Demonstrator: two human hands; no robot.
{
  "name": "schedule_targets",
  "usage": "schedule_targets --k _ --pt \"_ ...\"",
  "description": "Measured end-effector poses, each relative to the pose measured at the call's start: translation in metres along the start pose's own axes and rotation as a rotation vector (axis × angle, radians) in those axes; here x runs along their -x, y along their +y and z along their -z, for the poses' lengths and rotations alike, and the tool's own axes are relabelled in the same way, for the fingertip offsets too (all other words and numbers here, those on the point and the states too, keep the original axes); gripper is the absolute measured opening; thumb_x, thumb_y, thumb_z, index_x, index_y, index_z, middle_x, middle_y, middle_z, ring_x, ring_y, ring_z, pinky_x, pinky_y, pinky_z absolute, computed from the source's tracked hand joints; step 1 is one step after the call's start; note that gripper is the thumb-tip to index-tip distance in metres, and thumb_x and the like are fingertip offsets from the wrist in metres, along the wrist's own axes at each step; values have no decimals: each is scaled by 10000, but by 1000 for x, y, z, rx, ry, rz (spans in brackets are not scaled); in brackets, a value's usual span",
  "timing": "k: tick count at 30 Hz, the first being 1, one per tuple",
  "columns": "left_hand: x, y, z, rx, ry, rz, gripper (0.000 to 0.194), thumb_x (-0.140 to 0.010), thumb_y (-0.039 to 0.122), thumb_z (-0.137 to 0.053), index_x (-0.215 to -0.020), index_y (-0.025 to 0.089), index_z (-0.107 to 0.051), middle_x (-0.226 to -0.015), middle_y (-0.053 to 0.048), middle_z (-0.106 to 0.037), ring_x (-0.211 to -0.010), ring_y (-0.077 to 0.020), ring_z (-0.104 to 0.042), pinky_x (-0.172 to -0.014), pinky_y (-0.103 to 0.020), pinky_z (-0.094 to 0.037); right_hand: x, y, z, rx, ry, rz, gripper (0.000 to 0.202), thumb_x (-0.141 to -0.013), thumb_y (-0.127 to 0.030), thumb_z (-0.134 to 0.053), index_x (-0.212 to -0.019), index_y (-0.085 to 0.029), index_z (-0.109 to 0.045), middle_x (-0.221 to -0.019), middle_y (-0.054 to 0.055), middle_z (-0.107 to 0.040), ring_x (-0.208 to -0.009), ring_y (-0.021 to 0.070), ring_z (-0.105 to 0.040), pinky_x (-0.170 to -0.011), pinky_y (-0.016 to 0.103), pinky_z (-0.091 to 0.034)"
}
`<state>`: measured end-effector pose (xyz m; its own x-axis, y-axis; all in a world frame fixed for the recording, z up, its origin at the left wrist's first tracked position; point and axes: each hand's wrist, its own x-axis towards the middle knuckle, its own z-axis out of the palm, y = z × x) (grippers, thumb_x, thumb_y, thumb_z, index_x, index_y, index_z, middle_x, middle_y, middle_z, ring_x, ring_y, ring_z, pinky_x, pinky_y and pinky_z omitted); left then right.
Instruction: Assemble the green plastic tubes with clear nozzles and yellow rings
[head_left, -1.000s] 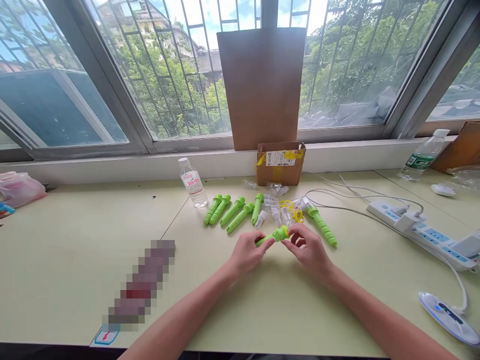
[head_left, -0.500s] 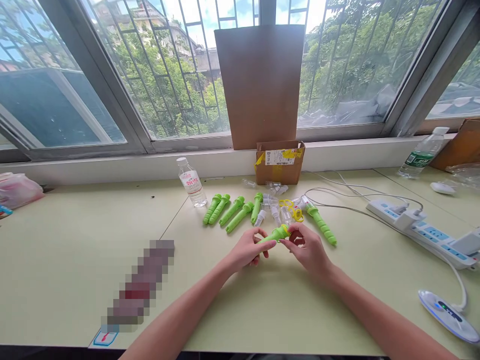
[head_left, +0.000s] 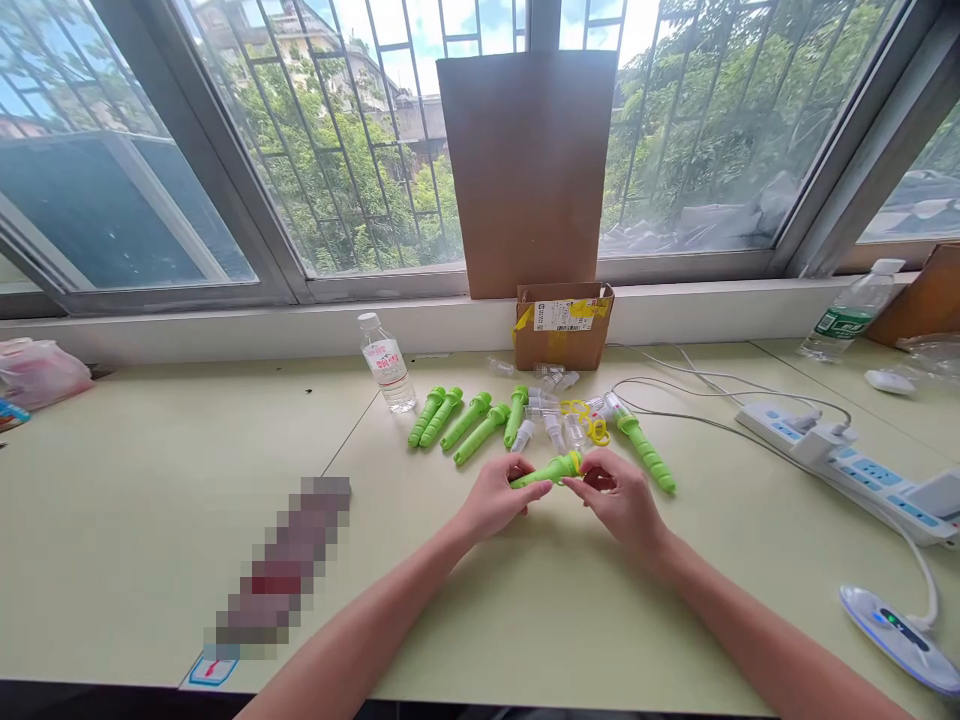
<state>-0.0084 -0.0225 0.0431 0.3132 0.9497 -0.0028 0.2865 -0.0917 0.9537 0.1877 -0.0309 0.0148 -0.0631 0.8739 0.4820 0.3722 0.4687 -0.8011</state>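
Note:
My left hand (head_left: pixel 504 497) is closed around a green plant watering spike (head_left: pixel 546 473), held just above the table with its wide end to the right. A yellow ring (head_left: pixel 575 463) sits at that wide end. My right hand (head_left: pixel 616 497) pinches at the ring, its thumb and index finger beneath and beside the collar; the fingertips partly hide it. Beyond my hands lie several more green spikes (head_left: pixel 480 433). Clear plastic nozzle pieces (head_left: pixel 553 430) and loose yellow rings (head_left: pixel 598 431) are scattered beside them. Another green spike (head_left: pixel 649 456) with a clear top lies right of my right hand.
A water bottle (head_left: pixel 388 365) stands behind the spikes, left of a small cardboard box (head_left: pixel 562 345). To the right are a white power strip (head_left: pixel 847 470), cables, another bottle (head_left: pixel 847 315) and a white oval device (head_left: pixel 896 635). A pink bag (head_left: pixel 45 375) rests far left.
My left fingers have shifted slightly along the spike, showing more of its body. My right hand stays at the yellow ring end. The whole view has moved a little.

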Motion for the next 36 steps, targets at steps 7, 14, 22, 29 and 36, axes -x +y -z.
schedule_targets --k 7,14,22,29,36 --pt "-1 3 2 137 -72 226 427 -687 554 -681 -783 171 -520 -689 -3 -655 -397 -58 -472 -377 -185 -352 -3 2 1 27 -24 2 240 -795 -404 -657 -843 -204 -533 -740 14 -572 -568 137 -570 -471 265 -518" --pt "0 8 8 232 -133 319 467 -673 601 -670 -791 171 -531 -668 -7 -640 -382 -49 -440 -360 -180 -302 -2 -4 4 -12 -47 32 193 -817 -366 -631 -867 -208 -530 -785 18 -568 -612 137 -587 -518 271 -553" --pt "1 7 7 38 -50 104 409 -650 452 -742 -871 194 -515 -794 18 -622 -463 -61 -502 -401 -178 -356 0 -3 4 19 9 125 100 -833 -302 -615 -865 -211 -587 -818 36 -597 -615 138 -571 -550 294 -551" --pt "1 1 5 -444 205 -298 281 -788 453 -619 -849 179 -643 -740 -14 -637 -638 -124 -529 -590 -236 -394 -1 1 3 7 49 103 107 -810 -298 -654 -816 -203 -603 -779 35 -595 -616 145 -569 -558 301 -548" --pt "3 -2 4 -524 208 -304 284 -825 454 -572 -861 185 -659 -653 5 -606 -552 -101 -475 -546 -226 -344 0 0 3 -4 44 73 134 -808 -314 -656 -787 -202 -586 -765 29 -579 -609 146 -567 -553 299 -539"
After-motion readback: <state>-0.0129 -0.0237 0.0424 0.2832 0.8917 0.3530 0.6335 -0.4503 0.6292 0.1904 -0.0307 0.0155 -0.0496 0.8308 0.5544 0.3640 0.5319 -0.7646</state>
